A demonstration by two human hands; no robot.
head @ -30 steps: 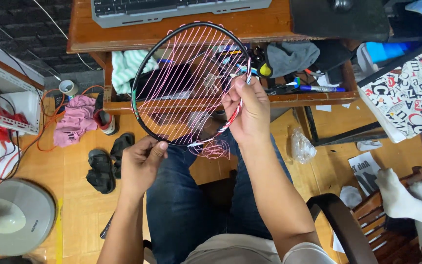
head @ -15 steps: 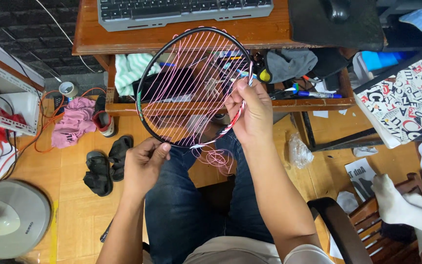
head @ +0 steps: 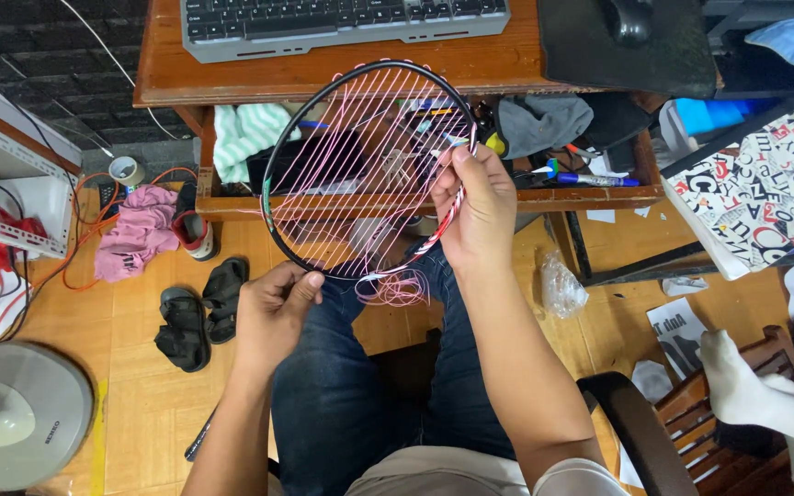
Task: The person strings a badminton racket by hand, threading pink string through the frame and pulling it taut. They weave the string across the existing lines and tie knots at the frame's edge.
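Observation:
A black badminton racket head (head: 279, 156) with pink strings (head: 360, 156) is held above my lap, in front of a wooden desk. My right hand (head: 472, 207) grips the frame's right side, where it is red and white, thumb on the rim. My left hand (head: 273, 312) pinches the lower left rim, fingers curled closed. A loose bundle of pink string (head: 397, 289) hangs below the frame, over my jeans.
The wooden desk (head: 323, 69) carries a keyboard (head: 342, 18); its lower shelf (head: 599, 188) holds pens and cloths. Black sandals (head: 197, 308), pink cloth (head: 135, 230) and a fan base (head: 20, 413) lie on the floor at left. Another person's socked foot (head: 751, 390) rests on a wooden chair, right.
The racket head and both hands have shifted slightly upward and right in view. The loose string bundle has bunched closer under the frame. Grips are unchanged.

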